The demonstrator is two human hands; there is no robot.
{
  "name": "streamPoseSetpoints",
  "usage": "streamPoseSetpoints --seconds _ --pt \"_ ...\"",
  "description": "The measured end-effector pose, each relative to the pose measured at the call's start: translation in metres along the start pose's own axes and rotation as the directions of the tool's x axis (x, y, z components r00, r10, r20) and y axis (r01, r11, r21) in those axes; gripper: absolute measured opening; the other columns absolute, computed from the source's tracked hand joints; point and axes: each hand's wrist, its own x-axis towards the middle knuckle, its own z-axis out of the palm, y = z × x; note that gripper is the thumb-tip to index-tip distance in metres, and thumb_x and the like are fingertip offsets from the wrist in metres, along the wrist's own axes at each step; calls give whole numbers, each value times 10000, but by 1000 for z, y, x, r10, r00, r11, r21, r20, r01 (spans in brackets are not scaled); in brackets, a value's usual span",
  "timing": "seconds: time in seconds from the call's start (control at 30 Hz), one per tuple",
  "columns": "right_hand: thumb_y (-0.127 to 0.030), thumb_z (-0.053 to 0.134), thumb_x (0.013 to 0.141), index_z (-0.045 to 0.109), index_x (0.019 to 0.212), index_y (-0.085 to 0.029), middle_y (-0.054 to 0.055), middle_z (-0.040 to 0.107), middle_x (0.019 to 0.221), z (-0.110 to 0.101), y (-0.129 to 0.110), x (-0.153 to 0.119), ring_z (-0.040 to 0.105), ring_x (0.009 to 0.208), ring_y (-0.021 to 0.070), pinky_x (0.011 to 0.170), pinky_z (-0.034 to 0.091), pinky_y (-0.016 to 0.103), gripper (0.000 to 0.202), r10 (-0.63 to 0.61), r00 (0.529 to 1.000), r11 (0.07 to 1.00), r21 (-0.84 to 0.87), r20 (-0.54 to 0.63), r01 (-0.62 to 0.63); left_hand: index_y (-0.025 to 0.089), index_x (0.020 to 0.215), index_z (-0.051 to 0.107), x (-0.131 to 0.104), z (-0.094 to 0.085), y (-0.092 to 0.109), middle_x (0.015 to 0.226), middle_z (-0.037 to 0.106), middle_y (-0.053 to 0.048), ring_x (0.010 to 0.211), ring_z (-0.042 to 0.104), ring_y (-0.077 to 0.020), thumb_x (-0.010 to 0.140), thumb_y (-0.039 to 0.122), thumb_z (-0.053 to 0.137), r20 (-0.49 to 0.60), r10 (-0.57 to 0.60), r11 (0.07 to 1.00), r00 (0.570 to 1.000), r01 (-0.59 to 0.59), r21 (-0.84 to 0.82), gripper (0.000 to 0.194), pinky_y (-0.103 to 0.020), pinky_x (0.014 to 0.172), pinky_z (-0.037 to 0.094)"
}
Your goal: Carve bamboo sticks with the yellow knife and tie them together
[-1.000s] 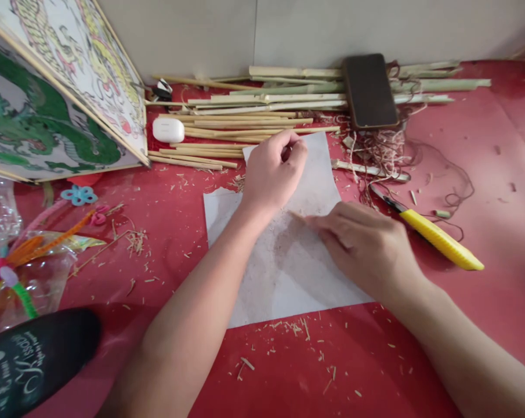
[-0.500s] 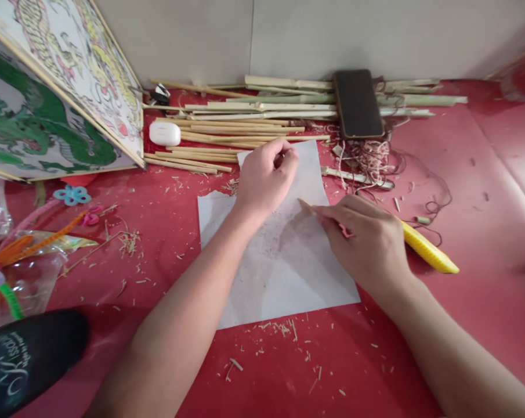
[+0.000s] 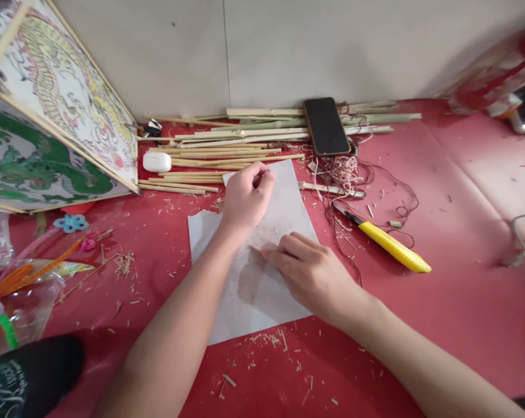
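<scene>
The person's left hand point(image 3: 250, 194), fingers curled together, lies over the greyish-white rectangular paper sheet point(image 3: 283, 310), presumably steadying it, while the right hand point(image 3: 310, 276) pinches a thin tan wooden-looking sliver point(image 3: 256, 253) above mid-sheet, probably for fine control.

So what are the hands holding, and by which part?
The right hand pinches a thin tan piece just behind its visible tip. The left hand is curled; whether it holds anything cannot be told.

Both hands point(image 3: 248, 197) are bare, as are the wrists and the slender, smooth forearms point(image 3: 179, 316).
</scene>
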Motion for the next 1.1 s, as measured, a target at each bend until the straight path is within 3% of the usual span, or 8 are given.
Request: streamPoseSetpoints --seconds 0.07,0.17,0.3,0.37,0.5,0.77,0.93,1.1 --pt "-145 454 1017 745 1058 -177 61 611 803 0 0 0 541 731 158 615 426 275 296 52 999 999 14 4 -52 200 732 595 0 0 1 590 489 27 566 435 -127 930 278 543 0 -13 1000 1000 13 -4 219 -284 551 296" --pt "-144 490 996 757 1014 -186 59 602 783 0 3 1 547 727 167 630 428 288 271 175 968 981 -49 -180 -186 196 736 603 0 0 1 592 498 24 572 439 -126 930 279 551 6 -16 1000 1000 16 -15 216 -278 555 298" --pt "-138 461 1013 741 1021 -157 69 614 812 2 -6 1 535 717 163 621 434 287 281 -17 1000 1000 13 8 17 195 730 600 0 0 1 583 488 28 551 413 -120 928 272 560 6 -26 999 1000 26 -35 216 -279 544 282" --pt "-118 440 1015 728 1118 -173 67 630 844 1 -6 0 564 751 163 638 445 278 311 28 999 999 27 27 -29 195 728 601 1 0 0 575 475 32 541 404 -117 930 276 561 6 -33 998 999 33 -58 221 -279 539 277" --pt "-165 493 998 760 1046 -199 59 648 822 -9 20 8 599 736 167 634 436 281 273 231 965 967 -84 -121 -242 192 734 614 3 -1 -3 581 479 31 548 415 -111 923 283 578 -8 -78 982 997 75 -171 213 -271 534 284" --pt "-144 543 922 776 1101 -235 66 720 918 -8 55 80 660 826 205 673 434 291 307 338 937 934 -88 -86 -345 176 766 641 7 -7 -2 625 494 22 568 394 -96 918 351 618 -115 -177 890 978 109 -443 232 -249 537 296" --pt "-128 541 913 786 1103 -237 65 718 920 -7 48 93 650 795 196 671 430 289 329 366 929 929 -29 -59 -368 176 763 647 7 -8 1 632 479 20 584 399 -99 916 361 622 -147 -224 860 964 124 -495 242 -247 551 312" --pt "-93 536 919 790 1117 -243 52 674 849 -9 40 76 623 755 183 642 416 281 356 208 976 978 -7 71 -208 173 762 637 6 -7 2 634 466 25 578 380 -92 922 350 612 -182 -240 861 953 123 -494 240 -242 549 311"
